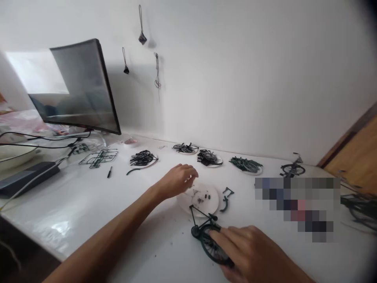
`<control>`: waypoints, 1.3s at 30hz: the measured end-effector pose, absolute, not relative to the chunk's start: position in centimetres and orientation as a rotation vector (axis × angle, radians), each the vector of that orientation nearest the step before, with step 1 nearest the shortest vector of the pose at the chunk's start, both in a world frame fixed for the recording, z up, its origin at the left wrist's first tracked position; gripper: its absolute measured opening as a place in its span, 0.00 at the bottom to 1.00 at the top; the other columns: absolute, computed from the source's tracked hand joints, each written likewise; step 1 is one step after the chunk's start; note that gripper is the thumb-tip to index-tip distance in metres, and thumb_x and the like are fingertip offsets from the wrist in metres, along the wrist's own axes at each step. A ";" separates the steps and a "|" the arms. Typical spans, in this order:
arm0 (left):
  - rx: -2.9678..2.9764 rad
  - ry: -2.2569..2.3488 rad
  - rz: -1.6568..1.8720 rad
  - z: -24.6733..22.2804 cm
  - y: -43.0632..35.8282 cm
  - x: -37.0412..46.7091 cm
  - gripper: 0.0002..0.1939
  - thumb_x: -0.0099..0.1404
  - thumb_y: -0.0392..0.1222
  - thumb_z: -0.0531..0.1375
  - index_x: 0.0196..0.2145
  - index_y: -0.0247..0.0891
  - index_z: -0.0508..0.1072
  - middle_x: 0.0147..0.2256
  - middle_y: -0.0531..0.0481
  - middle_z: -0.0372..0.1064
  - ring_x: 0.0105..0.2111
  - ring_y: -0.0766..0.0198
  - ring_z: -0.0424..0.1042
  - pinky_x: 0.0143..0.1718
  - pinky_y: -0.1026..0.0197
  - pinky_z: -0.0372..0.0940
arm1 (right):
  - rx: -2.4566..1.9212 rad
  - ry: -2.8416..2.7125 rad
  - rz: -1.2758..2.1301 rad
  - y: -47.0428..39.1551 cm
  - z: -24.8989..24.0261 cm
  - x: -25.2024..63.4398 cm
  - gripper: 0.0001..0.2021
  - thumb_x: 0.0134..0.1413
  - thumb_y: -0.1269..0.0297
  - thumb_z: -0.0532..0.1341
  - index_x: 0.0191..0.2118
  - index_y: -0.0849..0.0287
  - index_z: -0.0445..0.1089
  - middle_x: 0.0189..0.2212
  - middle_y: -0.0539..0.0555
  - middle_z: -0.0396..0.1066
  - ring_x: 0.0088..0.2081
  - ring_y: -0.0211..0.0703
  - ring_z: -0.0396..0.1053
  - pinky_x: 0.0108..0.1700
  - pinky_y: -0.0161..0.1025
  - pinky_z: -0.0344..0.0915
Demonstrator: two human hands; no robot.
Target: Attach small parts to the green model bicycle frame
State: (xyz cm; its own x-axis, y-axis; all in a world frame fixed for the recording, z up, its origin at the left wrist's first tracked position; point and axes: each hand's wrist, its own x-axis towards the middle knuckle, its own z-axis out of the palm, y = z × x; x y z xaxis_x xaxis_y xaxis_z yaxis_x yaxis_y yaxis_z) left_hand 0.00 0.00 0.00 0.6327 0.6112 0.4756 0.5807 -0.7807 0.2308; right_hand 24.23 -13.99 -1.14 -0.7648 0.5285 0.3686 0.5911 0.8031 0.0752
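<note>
Nearest, the right hand (253,251) pressed down on a half-built model bicycle (207,236), fingers closed over its wheel, apparently to steady it. Just behind the bicycle sat a white dish (212,204) of tiny parts, where the left hand (178,181) reached, fingertips pinched together; whether on a piece, I couldn't tell. Farther behind, sorted part piles (210,158) lined the wall

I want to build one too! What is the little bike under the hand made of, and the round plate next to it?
The little bike, held by the right hand, looks like dark green and black plastic with thin moulded spokes and a dull sheen, though painted metal is possible. The round plate the left hand reaches over looks like white plastic or paper: thin, flat and matte. The picture is too blurry to be sure.
</note>
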 end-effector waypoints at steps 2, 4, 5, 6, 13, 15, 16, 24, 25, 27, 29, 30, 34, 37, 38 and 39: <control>2.758 1.069 0.870 0.2 0.1 -0.5 0.11 0.71 0.33 0.53 0.45 0.36 0.74 0.42 0.45 0.76 0.39 0.61 0.74 0.46 0.55 0.67 | -0.853 -2.573 -0.164 -14.1 -0.2 24.7 0.13 0.62 0.67 0.56 0.50 0.59 0.72 0.32 0.54 0.78 0.29 0.43 0.74 0.31 0.38 0.68; 2.722 1.142 0.895 0.4 0.6 -1.5 0.11 0.72 0.34 0.53 0.46 0.36 0.74 0.43 0.45 0.76 0.39 0.61 0.74 0.45 0.55 0.68 | -0.888 -2.438 -0.022 -14.2 0.8 25.2 0.14 0.63 0.67 0.55 0.50 0.57 0.73 0.34 0.54 0.79 0.30 0.43 0.76 0.32 0.38 0.71; 2.701 1.185 0.909 0.4 0.8 -2.2 0.11 0.72 0.34 0.53 0.47 0.36 0.74 0.43 0.45 0.76 0.39 0.61 0.74 0.44 0.56 0.68 | -0.952 -2.361 0.068 -14.3 1.2 25.4 0.13 0.64 0.65 0.55 0.49 0.56 0.74 0.35 0.54 0.80 0.31 0.43 0.76 0.33 0.37 0.72; 2.681 1.227 0.915 0.4 1.1 -2.8 0.12 0.72 0.35 0.52 0.47 0.35 0.74 0.44 0.44 0.75 0.39 0.60 0.74 0.42 0.57 0.68 | -1.014 -2.288 0.164 -14.4 1.4 25.6 0.13 0.65 0.63 0.55 0.47 0.55 0.75 0.35 0.54 0.80 0.32 0.44 0.77 0.32 0.37 0.73; 2.711 1.186 0.659 -0.1 1.1 -3.3 0.09 0.69 0.37 0.57 0.43 0.39 0.76 0.40 0.48 0.77 0.35 0.65 0.75 0.34 0.65 0.67 | -1.376 -1.998 0.727 -13.7 -0.5 25.4 0.17 0.63 0.48 0.58 0.42 0.55 0.77 0.38 0.55 0.79 0.39 0.47 0.77 0.37 0.38 0.75; 2.748 1.154 0.583 -0.4 0.8 -2.4 0.08 0.68 0.37 0.59 0.43 0.39 0.77 0.40 0.49 0.76 0.35 0.65 0.74 0.35 0.65 0.67 | -1.388 -2.111 0.802 -13.2 -1.0 25.0 0.18 0.64 0.49 0.56 0.36 0.56 0.75 0.31 0.53 0.77 0.32 0.43 0.74 0.32 0.37 0.71; 2.764 1.151 0.555 -0.5 0.8 -2.0 0.08 0.68 0.37 0.59 0.42 0.39 0.77 0.41 0.48 0.76 0.36 0.64 0.74 0.35 0.64 0.67 | -1.401 -2.178 0.828 -13.0 -1.1 24.8 0.18 0.65 0.49 0.56 0.33 0.57 0.74 0.28 0.52 0.75 0.29 0.42 0.71 0.30 0.36 0.68; 2.815 1.188 0.475 -1.8 1.3 -0.6 0.09 0.68 0.33 0.58 0.41 0.38 0.77 0.42 0.47 0.75 0.41 0.58 0.73 0.45 0.55 0.66 | -1.453 -2.331 0.754 -12.0 -0.8 24.4 0.17 0.67 0.53 0.54 0.30 0.57 0.68 0.25 0.49 0.68 0.27 0.37 0.61 0.30 0.35 0.57; 2.810 1.185 0.479 -1.9 1.3 -0.5 0.09 0.67 0.32 0.58 0.41 0.38 0.77 0.42 0.47 0.75 0.40 0.58 0.74 0.45 0.55 0.66 | -1.463 -2.348 0.742 -12.1 -0.9 24.5 0.17 0.67 0.53 0.54 0.30 0.57 0.68 0.25 0.49 0.67 0.27 0.37 0.61 0.30 0.35 0.56; 2.787 1.175 0.505 -1.9 1.1 -0.6 0.11 0.67 0.30 0.57 0.42 0.36 0.77 0.42 0.46 0.74 0.38 0.59 0.74 0.41 0.58 0.67 | -1.489 -2.379 0.727 -12.3 -1.0 24.5 0.18 0.67 0.51 0.53 0.29 0.57 0.65 0.24 0.48 0.66 0.27 0.37 0.60 0.30 0.36 0.56; 2.752 1.155 0.562 -1.6 0.8 -0.8 0.13 0.67 0.29 0.56 0.44 0.35 0.77 0.43 0.45 0.73 0.36 0.62 0.74 0.38 0.61 0.68 | -1.514 -2.398 0.734 -12.4 -1.0 24.5 0.20 0.67 0.50 0.53 0.27 0.57 0.62 0.23 0.47 0.63 0.26 0.36 0.58 0.30 0.36 0.54; 2.731 1.142 0.602 -1.4 0.6 -0.9 0.13 0.68 0.28 0.56 0.45 0.35 0.77 0.44 0.44 0.73 0.35 0.64 0.74 0.37 0.62 0.68 | -1.525 -2.401 0.749 -12.5 -1.0 24.5 0.21 0.67 0.49 0.52 0.26 0.57 0.60 0.22 0.47 0.61 0.26 0.36 0.57 0.29 0.36 0.54; 2.641 1.098 0.807 -0.2 -0.7 -0.9 0.12 0.70 0.30 0.55 0.44 0.33 0.78 0.45 0.43 0.72 0.35 0.66 0.73 0.38 0.62 0.69 | -1.540 -2.390 0.865 -12.7 -0.9 24.6 0.24 0.67 0.47 0.51 0.24 0.58 0.55 0.20 0.45 0.52 0.25 0.34 0.50 0.26 0.36 0.49; 2.593 1.057 0.933 0.8 -2.0 -0.3 0.10 0.70 0.31 0.57 0.43 0.33 0.78 0.44 0.44 0.72 0.37 0.67 0.73 0.38 0.63 0.68 | -1.528 -2.334 0.980 -12.8 -0.7 24.7 0.23 0.66 0.45 0.52 0.27 0.58 0.62 0.22 0.45 0.57 0.25 0.34 0.54 0.27 0.36 0.51; 2.571 1.035 0.971 1.0 -2.5 -0.1 0.09 0.70 0.31 0.58 0.42 0.33 0.79 0.43 0.45 0.72 0.37 0.67 0.73 0.38 0.64 0.68 | -1.519 -2.310 1.017 -12.8 -0.7 24.7 0.22 0.66 0.44 0.53 0.29 0.57 0.65 0.23 0.46 0.61 0.26 0.35 0.56 0.28 0.36 0.53; 2.537 1.008 1.010 1.3 -2.9 0.0 0.08 0.69 0.31 0.58 0.40 0.34 0.79 0.42 0.46 0.73 0.36 0.68 0.73 0.37 0.64 0.68 | -1.506 -2.288 1.051 -12.9 -0.7 24.6 0.21 0.65 0.44 0.53 0.31 0.57 0.67 0.24 0.46 0.64 0.27 0.36 0.58 0.29 0.36 0.54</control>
State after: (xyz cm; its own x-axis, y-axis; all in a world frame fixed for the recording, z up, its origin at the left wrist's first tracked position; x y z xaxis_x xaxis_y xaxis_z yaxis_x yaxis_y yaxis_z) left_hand 0.01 -2.91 1.30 0.5258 0.6751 0.5174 0.5166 -0.7367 0.4363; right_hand 24.62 -12.87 -0.67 -0.4570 0.8660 -0.2030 0.7181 0.2246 -0.6587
